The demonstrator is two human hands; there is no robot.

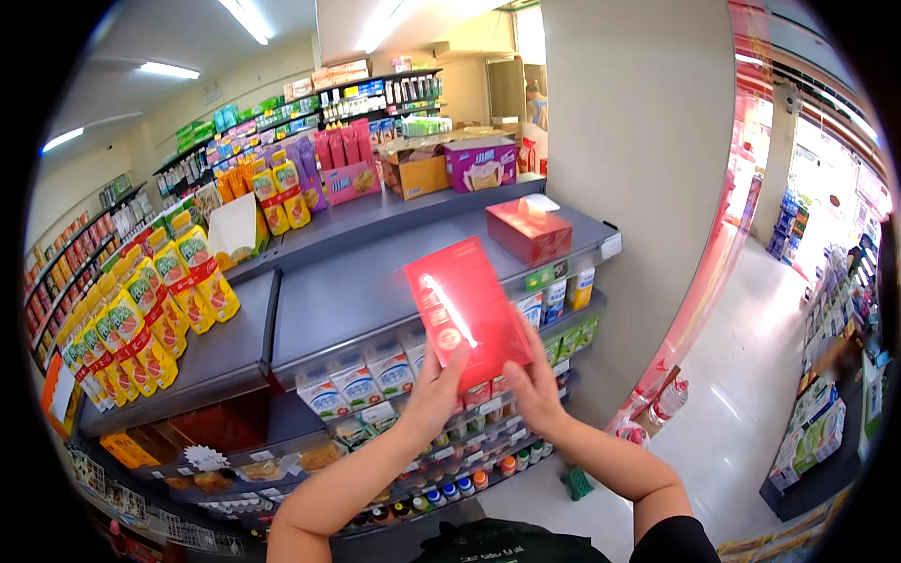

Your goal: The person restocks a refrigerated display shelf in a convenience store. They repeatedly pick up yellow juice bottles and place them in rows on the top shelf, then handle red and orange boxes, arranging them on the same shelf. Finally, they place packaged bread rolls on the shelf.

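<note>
Both my hands hold one glossy red box, tilted, in front of the upper shelf. My left hand (441, 389) grips its lower left corner, thumb on the face. At the lower right edge is my right hand (536, 383), thumb near the corner. The red box (464, 310) bears writing and reflects a bright streak of light. Beyond it, a similar red box (529, 232) lies at the right end of the grey shelf top (352, 288), with a white item on it. Below the shelf's front edge stand white and blue cartons (355, 386).
Yellow drink bottles (134, 331) stand in rows at the left. On the raised ledge are a purple box (481, 164) and an open cardboard box (415, 174). A grey wall (633, 141) borders the shelf's right end. A green basket (577, 483) sits on the floor.
</note>
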